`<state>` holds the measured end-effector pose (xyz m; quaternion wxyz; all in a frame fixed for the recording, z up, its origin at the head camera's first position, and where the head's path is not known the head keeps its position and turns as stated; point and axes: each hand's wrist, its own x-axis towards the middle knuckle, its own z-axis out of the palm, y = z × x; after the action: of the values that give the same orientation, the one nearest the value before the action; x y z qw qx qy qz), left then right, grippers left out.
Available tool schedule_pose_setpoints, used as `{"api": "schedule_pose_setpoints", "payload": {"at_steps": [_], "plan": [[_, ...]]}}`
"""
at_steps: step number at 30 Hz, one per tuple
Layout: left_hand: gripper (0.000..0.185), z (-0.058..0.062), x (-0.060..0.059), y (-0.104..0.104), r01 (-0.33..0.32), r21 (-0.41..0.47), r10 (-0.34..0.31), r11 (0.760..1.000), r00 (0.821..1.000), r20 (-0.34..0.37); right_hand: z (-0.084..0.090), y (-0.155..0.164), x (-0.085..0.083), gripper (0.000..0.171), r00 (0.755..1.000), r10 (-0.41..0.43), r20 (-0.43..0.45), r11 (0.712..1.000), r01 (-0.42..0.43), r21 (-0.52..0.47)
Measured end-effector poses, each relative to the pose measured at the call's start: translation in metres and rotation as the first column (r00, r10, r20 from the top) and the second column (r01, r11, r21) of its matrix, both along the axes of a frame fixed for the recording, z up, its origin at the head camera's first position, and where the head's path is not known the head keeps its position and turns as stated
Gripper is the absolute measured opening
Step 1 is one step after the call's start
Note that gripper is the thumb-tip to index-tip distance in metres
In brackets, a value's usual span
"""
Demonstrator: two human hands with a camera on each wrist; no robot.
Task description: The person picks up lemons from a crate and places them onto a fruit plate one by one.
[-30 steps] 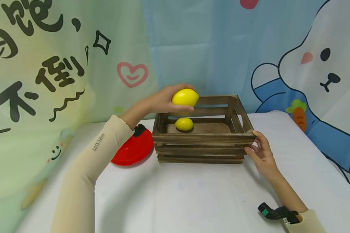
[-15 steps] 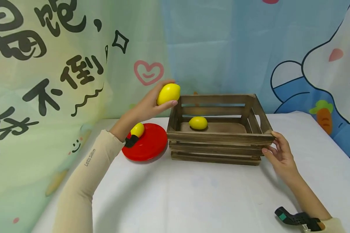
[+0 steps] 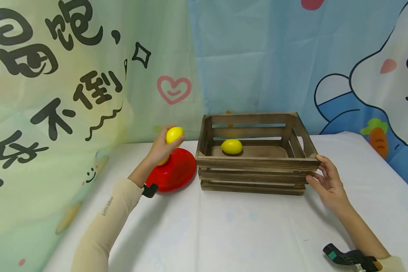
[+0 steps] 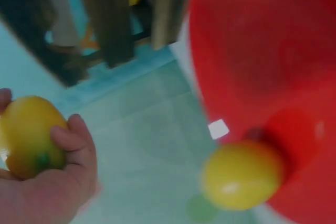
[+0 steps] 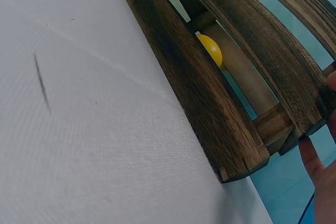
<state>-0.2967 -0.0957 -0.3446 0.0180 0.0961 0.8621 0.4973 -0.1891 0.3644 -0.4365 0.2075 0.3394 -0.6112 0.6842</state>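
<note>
A lemon (image 3: 174, 134) has been carried from above the crate (image 3: 254, 162) to the red plate (image 3: 176, 172), gripped by the left hand (image 3: 161, 149); the right hand (image 3: 327, 183), fingers relaxed, steadies the crate's corner

left wrist view blurred | plate lemon (image 3: 163, 161) — mostly behind left hand (image 3: 161, 149) | right hand (image 5: 321, 169) — cut by edge

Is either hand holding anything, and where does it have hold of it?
The left hand holds a lemon around its body, above the red plate. The right hand touches the wooden crate at its corner.
</note>
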Motion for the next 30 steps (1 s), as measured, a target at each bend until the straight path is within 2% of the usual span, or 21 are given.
{"api": "schedule_pose_setpoints", "payload": {"at_steps": [3, 5, 8, 12, 18, 25, 30], "plan": [[0.062, -0.023, -0.004, -0.003, -0.034, -0.004, 0.034, 0.999, 0.992, 0.122, -0.001, 0.001, 0.000, 0.062, 1.000, -0.002, 0.005, 1.000, 0.002, -0.001], [0.062, -0.035, -0.005, -0.003, -0.033, -0.033, 0.038, 0.999, 0.984, 0.176, -0.001, 0.002, 0.000, 0.062, 1.000, 0.001, 0.010, 1.000, -0.001, -0.003], [0.063, -0.050, -0.006, -0.004, -0.022, -0.120, 0.045, 0.992, 0.982, 0.185, -0.001, 0.003, 0.000, 0.062, 1.000, -0.003, 0.012, 1.000, 0.003, 0.007], [0.063, -0.062, -0.009, -0.003, -0.014, -0.222, 0.051, 0.975, 0.985, 0.163, 0.000, 0.002, 0.000, 0.062, 1.000, -0.011, 0.011, 1.000, 0.011, 0.021], [0.062, -0.072, -0.012, -0.003, -0.011, -0.285, 0.044, 0.958, 0.993, 0.110, 0.000, 0.000, 0.001, 0.062, 1.000, -0.014, 0.010, 0.999, 0.014, 0.028], [0.059, -0.082, -0.012, -0.004, -0.016, -0.304, 0.060, 0.952, 0.989, 0.134, -0.001, -0.001, 0.003, 0.062, 1.000, -0.023, 0.020, 0.999, 0.022, 0.042], [0.063, -0.082, -0.016, 0.000, -0.005, -0.330, 0.044, 0.944, 0.993, 0.110, 0.001, 0.001, 0.003, 0.063, 0.999, -0.039, 0.023, 0.998, 0.038, 0.049]]}}
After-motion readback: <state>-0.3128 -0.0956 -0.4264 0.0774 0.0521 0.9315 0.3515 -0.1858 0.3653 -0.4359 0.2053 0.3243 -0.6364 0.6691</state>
